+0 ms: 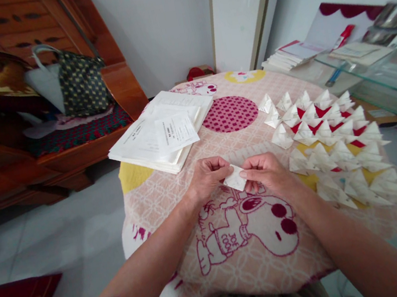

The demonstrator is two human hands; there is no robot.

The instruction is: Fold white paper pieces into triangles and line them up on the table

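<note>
Between my two hands is a small folded piece of white paper (234, 179), held just above the cloth. My left hand (210, 174) pinches its left edge between thumb and fingers. On the other edge my right hand (265, 170) grips it, the thumb lying on top. To the right, several folded white paper pieces (319, 153) stand in rows, some over red and yellow patches. Beyond my left hand lies a stack of printed paper sheets (145, 147), with a smaller printed slip (176, 131) on top.
A pink patterned cloth (178, 207) with cartoon dogs covers the round table. At right, a glass shelf (379, 72) holds papers and a red marker (345, 36). A wooden bench (124, 90) with a dark patterned bag (83, 81) stands at left.
</note>
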